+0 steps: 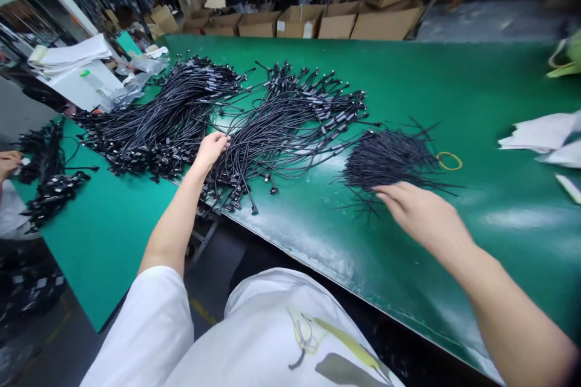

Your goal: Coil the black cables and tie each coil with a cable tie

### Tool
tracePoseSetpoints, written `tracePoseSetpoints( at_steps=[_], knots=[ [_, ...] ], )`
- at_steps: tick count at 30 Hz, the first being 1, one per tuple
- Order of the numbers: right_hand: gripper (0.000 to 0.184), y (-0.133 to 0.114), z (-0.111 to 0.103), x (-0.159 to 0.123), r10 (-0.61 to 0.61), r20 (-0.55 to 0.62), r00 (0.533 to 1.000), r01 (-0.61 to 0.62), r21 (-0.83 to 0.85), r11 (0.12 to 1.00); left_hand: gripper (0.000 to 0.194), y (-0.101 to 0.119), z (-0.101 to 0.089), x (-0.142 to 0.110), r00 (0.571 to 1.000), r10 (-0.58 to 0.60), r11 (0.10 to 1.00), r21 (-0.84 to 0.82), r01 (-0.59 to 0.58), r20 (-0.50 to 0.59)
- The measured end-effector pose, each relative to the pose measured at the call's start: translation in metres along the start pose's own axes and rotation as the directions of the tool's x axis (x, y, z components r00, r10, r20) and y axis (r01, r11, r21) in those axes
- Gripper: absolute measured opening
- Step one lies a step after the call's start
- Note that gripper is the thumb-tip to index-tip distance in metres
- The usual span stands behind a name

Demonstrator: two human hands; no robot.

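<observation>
cables: on table | strips: right of cables | band: right of strips | cartons: behind table

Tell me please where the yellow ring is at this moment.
In the head view, the yellow ring lies right of centre on the green table, beside the right end of the black strips.

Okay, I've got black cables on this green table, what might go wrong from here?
Tangling: the cables by the left hand cross one another, so pulling one might drag others.
Falling: some plugs lie right at the near edge of the table, so a knock might send cables down.
Scattering: the thin black strips by the right hand splay loosely, so a brush might spread them.
</observation>
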State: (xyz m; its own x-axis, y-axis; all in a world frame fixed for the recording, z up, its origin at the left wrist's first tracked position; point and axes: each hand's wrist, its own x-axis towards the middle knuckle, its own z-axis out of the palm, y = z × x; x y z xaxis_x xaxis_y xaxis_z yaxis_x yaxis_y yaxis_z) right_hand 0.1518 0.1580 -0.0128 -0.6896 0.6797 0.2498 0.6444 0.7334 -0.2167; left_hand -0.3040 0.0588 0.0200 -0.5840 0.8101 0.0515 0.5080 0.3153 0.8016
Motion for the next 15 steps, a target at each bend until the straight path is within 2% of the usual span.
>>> tracePoseSetpoints(
  at_steps=[1, 3, 5, 7, 9, 11, 13, 15],
  knots=[
    [0.035, -0.017, 0.000, 0.020, -0.078, 0.024, 0.997, 0.079, -0.007, 0.997, 0.017, 0.005, 0.001, -0.004, 0.998, -0.042, 0.984, -0.171, 0.048, 0.039],
    [0.034, -0.052, -0.003, 0.058, -0.225, 0.034, 0.974, 0.226, -0.014, 0.974, 0.020, 0.012, 0.002, -0.012, 0.979, -0.076, 0.873, -0.462, 0.158, 0.192],
    [0.033, -0.084, -0.008, 0.090, -0.337, 0.024, 0.941, 0.338, -0.018, 0.941, 0.019, 0.014, 0.005, -0.020, 0.946, -0.048, 0.793, -0.564, 0.232, 0.321],
    [0.033, -0.113, -0.011, 0.113, -0.408, -0.015, 0.913, 0.408, -0.007, 0.913, 0.014, 0.014, 0.009, -0.029, 0.946, -0.044, 0.816, -0.534, 0.220, 0.322],
    [0.039, -0.141, -0.009, 0.132, -0.450, -0.085, 0.889, 0.453, 0.009, 0.892, 0.010, 0.017, 0.011, -0.039, 0.981, 0.015, 0.924, -0.378, 0.061, 0.195],
    [0.051, -0.169, -0.003, 0.150, -0.478, -0.138, 0.867, 0.485, 0.017, 0.874, 0.013, 0.029, 0.010, -0.052, 0.979, 0.194, 0.972, -0.150, -0.182, 0.068],
    [0.054, -0.192, 0.001, 0.173, -0.474, -0.147, 0.868, 0.481, 0.014, 0.876, 0.019, 0.049, 0.003, -0.068, 0.933, 0.357, 0.934, -0.007, -0.357, 0.050],
    [0.040, -0.199, -0.001, 0.201, -0.407, -0.125, 0.905, 0.410, 0.002, 0.912, 0.025, 0.068, -0.013, -0.087, 0.914, 0.395, 0.918, -0.006, -0.396, 0.093]
  ],
)
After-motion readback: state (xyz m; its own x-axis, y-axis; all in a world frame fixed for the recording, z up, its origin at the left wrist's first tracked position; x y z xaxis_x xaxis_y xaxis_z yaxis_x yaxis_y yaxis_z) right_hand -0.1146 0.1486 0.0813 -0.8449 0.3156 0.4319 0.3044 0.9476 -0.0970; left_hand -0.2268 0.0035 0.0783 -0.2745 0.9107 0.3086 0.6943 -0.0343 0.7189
